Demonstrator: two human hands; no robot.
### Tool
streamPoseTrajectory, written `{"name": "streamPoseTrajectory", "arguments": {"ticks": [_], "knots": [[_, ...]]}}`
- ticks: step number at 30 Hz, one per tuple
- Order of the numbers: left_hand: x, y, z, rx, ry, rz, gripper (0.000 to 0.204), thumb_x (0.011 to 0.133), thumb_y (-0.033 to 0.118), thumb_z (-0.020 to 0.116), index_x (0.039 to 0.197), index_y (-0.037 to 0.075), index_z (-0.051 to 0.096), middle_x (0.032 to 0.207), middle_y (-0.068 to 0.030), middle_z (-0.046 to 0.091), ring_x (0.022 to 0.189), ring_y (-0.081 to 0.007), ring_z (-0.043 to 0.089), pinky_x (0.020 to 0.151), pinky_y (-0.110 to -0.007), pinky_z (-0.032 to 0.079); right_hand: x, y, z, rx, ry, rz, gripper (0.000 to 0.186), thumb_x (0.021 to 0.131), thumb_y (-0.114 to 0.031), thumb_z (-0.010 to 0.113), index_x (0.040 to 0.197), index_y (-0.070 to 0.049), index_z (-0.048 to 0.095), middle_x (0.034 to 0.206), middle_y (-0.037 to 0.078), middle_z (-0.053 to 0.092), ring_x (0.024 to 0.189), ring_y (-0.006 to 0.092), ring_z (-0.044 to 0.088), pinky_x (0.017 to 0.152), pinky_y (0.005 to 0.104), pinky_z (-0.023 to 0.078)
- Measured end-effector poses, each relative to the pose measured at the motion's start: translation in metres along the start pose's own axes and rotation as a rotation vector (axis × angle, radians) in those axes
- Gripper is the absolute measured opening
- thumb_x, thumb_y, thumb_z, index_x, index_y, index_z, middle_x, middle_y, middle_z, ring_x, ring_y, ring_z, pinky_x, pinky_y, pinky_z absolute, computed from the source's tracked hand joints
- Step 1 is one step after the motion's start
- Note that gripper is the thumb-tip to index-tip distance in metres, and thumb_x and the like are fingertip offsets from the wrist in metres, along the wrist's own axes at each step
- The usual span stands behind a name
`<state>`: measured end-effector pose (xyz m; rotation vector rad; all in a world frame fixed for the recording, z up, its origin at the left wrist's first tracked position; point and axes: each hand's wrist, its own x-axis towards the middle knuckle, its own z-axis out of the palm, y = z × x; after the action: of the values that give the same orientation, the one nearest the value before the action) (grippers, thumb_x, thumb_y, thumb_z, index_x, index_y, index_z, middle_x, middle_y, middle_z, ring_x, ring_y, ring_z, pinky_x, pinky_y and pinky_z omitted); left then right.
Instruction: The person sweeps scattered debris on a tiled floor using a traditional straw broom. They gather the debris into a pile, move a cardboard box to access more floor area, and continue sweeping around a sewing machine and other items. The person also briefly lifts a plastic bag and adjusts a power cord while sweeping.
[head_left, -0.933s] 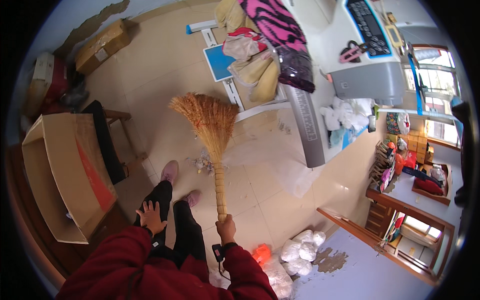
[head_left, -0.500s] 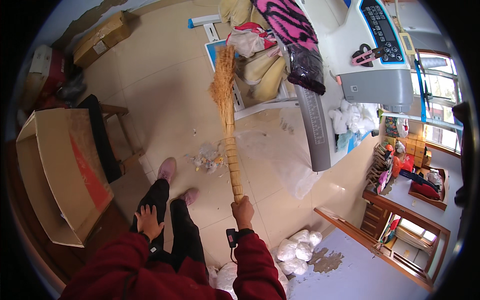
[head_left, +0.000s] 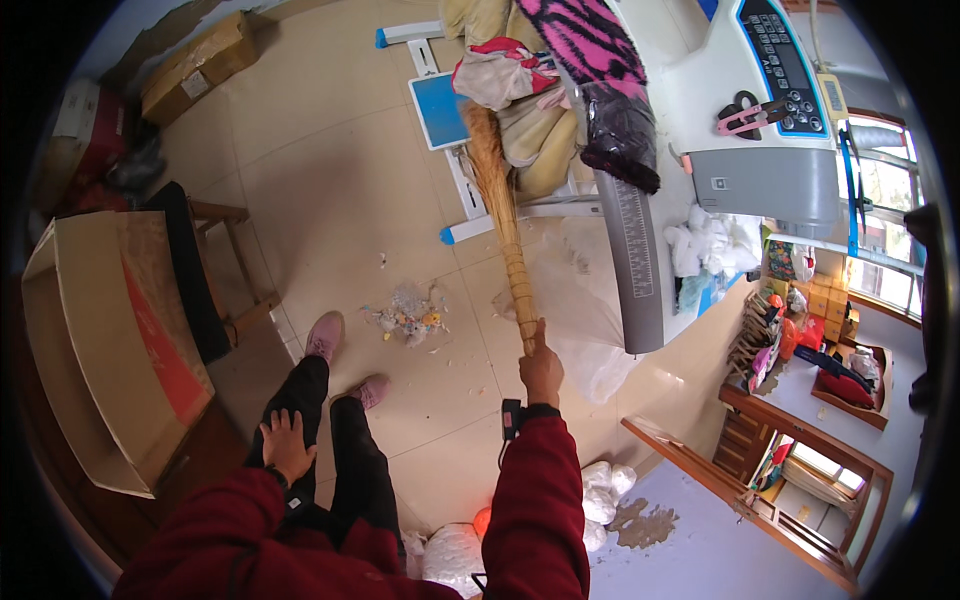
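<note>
My right hand [head_left: 540, 370] grips the handle of a straw broom [head_left: 510, 240], whose bristle end reaches up to the white frame [head_left: 455, 185] beside a blue plate [head_left: 442, 110] under the machine. My left hand [head_left: 287, 445] rests on my left thigh with fingers spread. A small heap of litter [head_left: 408, 315] lies on the floor just ahead of my pink shoes [head_left: 325, 335]. A crumpled translucent plastic sheet [head_left: 585, 320] lies right of the broom.
A large machine [head_left: 765, 175] with draped fabrics [head_left: 610, 80] stands at upper right. An open cardboard box [head_left: 120, 350], a chair [head_left: 195, 270] and another carton [head_left: 200, 70] are at left. White bags [head_left: 610, 495] lie at the lower right, near a wooden-framed window [head_left: 800, 500].
My right hand has moved forward and right, carrying the broom away from the litter heap toward the machine's frame. The bristles have swung upward and narrowed in view.
</note>
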<state>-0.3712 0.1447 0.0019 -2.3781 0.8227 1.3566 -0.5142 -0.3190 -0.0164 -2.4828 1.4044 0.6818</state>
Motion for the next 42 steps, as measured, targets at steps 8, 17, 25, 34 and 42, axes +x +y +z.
{"name": "streamPoseTrajectory", "arguments": {"ticks": [8,17,25,34,42], "knots": [[0.004,-0.002,0.001,-0.030,0.001,-0.012,0.078,0.081,0.046,0.064,0.141,0.005,0.035,0.144,-0.0172,0.036,0.134,-0.0346,0.030,0.106,-0.053,0.027,-0.066,-0.001,-0.017,-0.088,0.077,0.034,0.090,0.075,-0.011,0.065,0.149,-0.032,0.018,0.067,0.017,0.059,0.063,0.0357,0.062,0.055,0.0467,0.049],[0.006,-0.008,-0.003,-0.044,-0.011,0.003,0.079,0.081,0.046,0.064,0.142,0.006,0.035,0.143,-0.0171,0.037,0.133,-0.0346,0.031,0.107,-0.053,0.027,-0.012,-0.020,0.007,-0.117,-0.046,0.046,0.088,0.080,-0.012,0.065,0.149,-0.035,0.017,0.076,0.019,0.062,0.072,0.0358,0.064,0.065,0.0453,0.051],[0.012,-0.008,-0.008,-0.055,-0.023,0.002,0.078,0.082,0.045,0.063,0.141,0.004,0.034,0.142,-0.0174,0.037,0.133,-0.0348,0.031,0.106,-0.053,0.027,-0.117,-0.034,0.001,-0.104,0.063,0.077,0.086,0.078,-0.015,0.070,0.148,-0.036,0.024,0.074,0.016,0.055,0.068,0.0340,0.061,0.059,0.0448,0.051],[0.014,-0.005,-0.015,0.018,-0.032,0.029,0.078,0.082,0.046,0.063,0.141,0.004,0.035,0.142,-0.0173,0.036,0.133,-0.0348,0.030,0.108,-0.053,0.025,-0.067,-0.124,0.129,0.548,-0.178,0.142,0.067,0.074,-0.019,0.071,0.132,-0.003,0.041,0.086,0.024,0.064,0.079,0.0309,0.067,0.065,0.0440,0.053],[0.018,-0.001,-0.010,0.036,-0.040,0.030,0.077,0.082,0.046,0.062,0.141,0.004,0.035,0.143,-0.0178,0.035,0.134,-0.0352,0.029,0.108,-0.053,0.025,-0.090,-0.197,0.105,1.164,0.017,0.074,0.033,0.073,-0.014,0.071,0.098,0.001,0.056,0.072,0.018,0.062,0.057,0.0233,0.062,0.056,0.0333,0.050]]}}
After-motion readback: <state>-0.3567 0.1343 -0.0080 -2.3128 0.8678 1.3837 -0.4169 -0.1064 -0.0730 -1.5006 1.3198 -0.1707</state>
